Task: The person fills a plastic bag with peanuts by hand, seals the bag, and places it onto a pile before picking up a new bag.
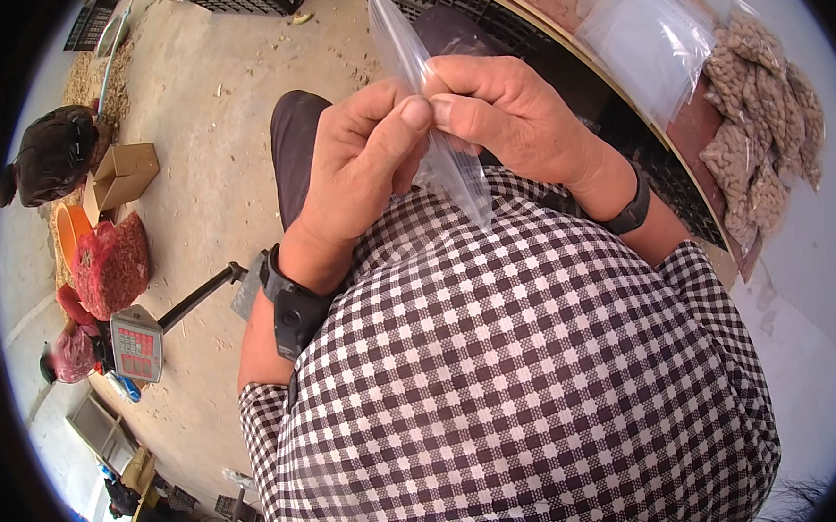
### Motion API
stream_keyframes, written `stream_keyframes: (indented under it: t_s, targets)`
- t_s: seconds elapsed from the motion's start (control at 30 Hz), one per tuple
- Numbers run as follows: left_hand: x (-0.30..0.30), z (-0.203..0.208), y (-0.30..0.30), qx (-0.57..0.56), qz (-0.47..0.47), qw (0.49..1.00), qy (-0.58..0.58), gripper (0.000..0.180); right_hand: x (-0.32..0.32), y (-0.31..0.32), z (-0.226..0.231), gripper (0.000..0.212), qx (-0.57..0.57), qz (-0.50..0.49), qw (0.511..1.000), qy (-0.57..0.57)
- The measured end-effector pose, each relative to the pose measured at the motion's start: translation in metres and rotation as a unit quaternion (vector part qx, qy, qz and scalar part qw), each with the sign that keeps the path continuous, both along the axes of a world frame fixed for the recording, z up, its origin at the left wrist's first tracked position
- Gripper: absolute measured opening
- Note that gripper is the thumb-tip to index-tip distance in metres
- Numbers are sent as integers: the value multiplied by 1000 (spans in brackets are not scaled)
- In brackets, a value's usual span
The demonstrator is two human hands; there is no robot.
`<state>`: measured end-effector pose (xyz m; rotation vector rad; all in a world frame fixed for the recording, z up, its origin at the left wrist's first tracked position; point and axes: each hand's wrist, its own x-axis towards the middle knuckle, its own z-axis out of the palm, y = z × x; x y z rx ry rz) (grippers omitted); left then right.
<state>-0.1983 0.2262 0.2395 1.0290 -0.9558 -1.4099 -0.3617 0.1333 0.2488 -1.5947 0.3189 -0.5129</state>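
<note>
Between my two hands is a clear plastic bag, flat and seen nearly edge-on, its ends reaching above and below my fingers. My left hand pinches one side of it between thumb and bent forefinger. Close against it, my right hand pinches the other side, so the thumb tips almost touch. What lies between the fingertips themselves is hidden. The bag's lower end hangs over my checkered shirt.
On the board at the right lie a stack of clear bags and filled bags of brownish pieces. A black crate stands below. At left are a scale display, a red mesh sack, a cardboard box and other people.
</note>
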Motion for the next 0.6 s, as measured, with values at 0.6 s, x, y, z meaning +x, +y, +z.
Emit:
stream_keyframes:
  t_s: [0.6]
  targets:
    - [-5,-3,2,-86,21,996,-14,37,-6,4,5,23,-14,5,1000,-11]
